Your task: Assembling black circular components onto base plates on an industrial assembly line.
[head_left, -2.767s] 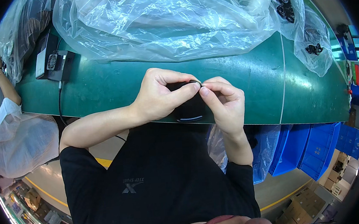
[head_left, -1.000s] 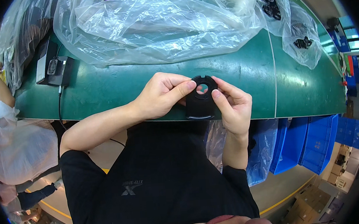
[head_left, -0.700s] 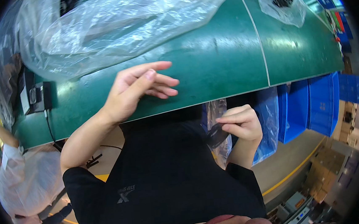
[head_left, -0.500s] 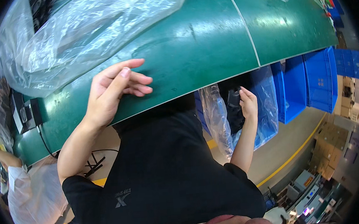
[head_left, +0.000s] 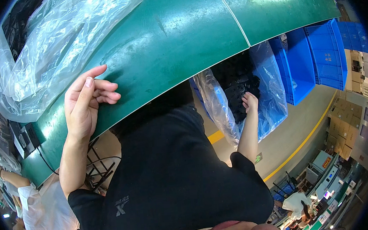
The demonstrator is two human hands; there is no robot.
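Observation:
My left hand [head_left: 86,103] hovers over the near edge of the green table [head_left: 173,38], fingers loosely bent and apart, holding nothing. Down at the right, below the table's edge, my right hand [head_left: 250,103] reaches into a blue bin lined with a clear plastic bag [head_left: 270,84]. Many small black parts [head_left: 238,89] lie heaped inside that bag. The right fingers are slightly spread just over the heap, and no part shows between them. Whether the fingertips touch the heap is hard to make out.
A large clear plastic bag [head_left: 70,41] with black items covers the table's far left. A small black device [head_left: 25,138] with a cable stands left of my left hand. More blue bins [head_left: 301,67] stand right of the lined one. A person in white [head_left: 49,212] works at the left.
My right hand has let go of a black part over the bag and its fingers have parted. My left hand has shifted left and stays empty. The whole view has turned somewhat.

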